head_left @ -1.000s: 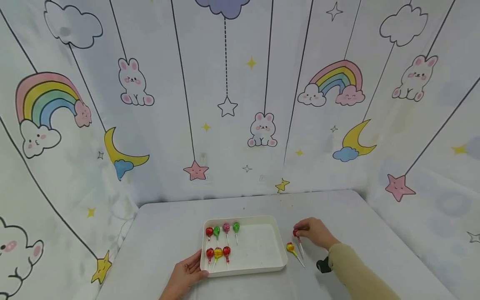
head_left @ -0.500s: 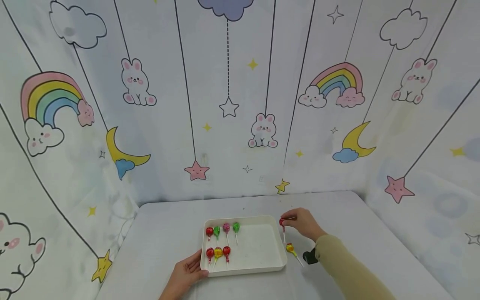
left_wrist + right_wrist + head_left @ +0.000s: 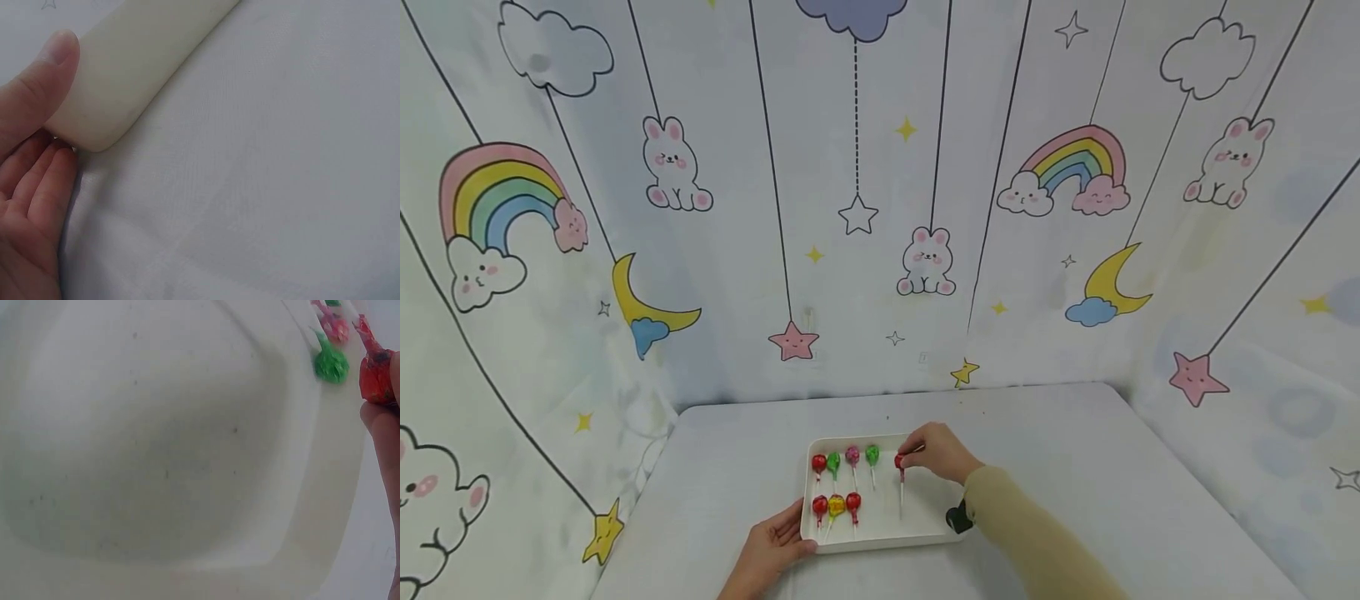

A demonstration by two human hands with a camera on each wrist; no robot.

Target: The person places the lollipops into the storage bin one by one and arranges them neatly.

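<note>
A shallow white tray (image 3: 925, 527) holds several wrapped lollipops in two rows at its left. The back row runs red, green, pink and green (image 3: 872, 454); in front lie a red, a yellow (image 3: 837, 506) and another red one. At the tray's front-left corner my left hand (image 3: 769, 546) grips the wall, thumb (image 3: 61, 53) against the tray's side in the left wrist view. Over the tray's back right part, my right hand (image 3: 942, 454) pinches a red lollipop (image 3: 899, 462) by its wrapped head, stick pointing down toward the front. The right wrist view shows that red wrapper (image 3: 376, 378) between the fingertips.
The tray stands on a table with a white cloth (image 3: 737, 450). A black object (image 3: 958, 517) sits at my right wrist beside the sleeve (image 3: 1022, 525). Behind the table hangs a backdrop (image 3: 865, 333) printed with rabbits, stars and rainbows.
My right hand has carried the red lollipop left from the table beside the tray to over it. The yellow lollipop right of the tray is now hidden behind my arm. My left hand stays put.
</note>
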